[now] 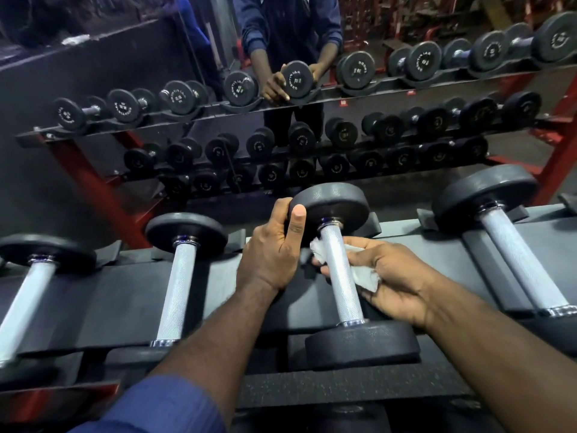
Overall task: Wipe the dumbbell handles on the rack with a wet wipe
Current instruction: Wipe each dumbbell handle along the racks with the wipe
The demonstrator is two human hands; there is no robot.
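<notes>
A black dumbbell with a knurled silver handle [340, 276] lies on the top shelf of the rack [125, 295], its far head [334, 207] tipped up. My left hand [274, 254] grips the left edge of that far head, thumb on its inner face. My right hand [387, 276] holds a crumpled white wet wipe [365, 276] wrapped under and around the upper part of the handle. The wipe shows on both sides of the bar. The near head [362, 345] rests at the rack's front.
Two more dumbbells [178, 276] lie to the left and another dumbbell [518, 257] to the right on the same shelf. Behind the rack a mirror [156, 57] reflects me and the rows of dumbbells on the red frame [93, 189].
</notes>
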